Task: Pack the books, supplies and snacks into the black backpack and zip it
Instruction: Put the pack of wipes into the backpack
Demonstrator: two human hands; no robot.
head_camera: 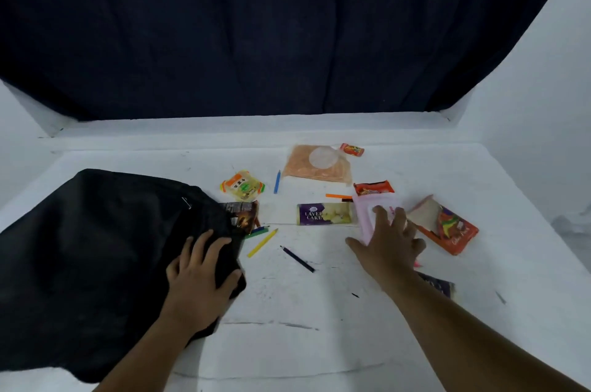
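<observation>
The black backpack (96, 251) lies flat on the left of the white table. My left hand (198, 273) grips its right edge. My right hand (388, 241) rests on a pale pink packet (367, 209), fingers spread over it, thumb at its near edge. Beside it lie a purple Layer Cake pack (323, 214), an orange box of colour pencils (447, 225) with its flap open, and a red snack wrapper (372, 188). Loose pencils lie between my hands: yellow (262, 243), dark blue (297, 259), blue (277, 182), orange (338, 196).
Farther back sit a clear bag of orange powder (316, 166), a small red candy (351, 149) and a yellow snack pack (243, 186). A dark brown pack (241, 215) pokes out by the backpack. A dark purple item (438, 286) lies under my right forearm. A dark curtain hangs behind.
</observation>
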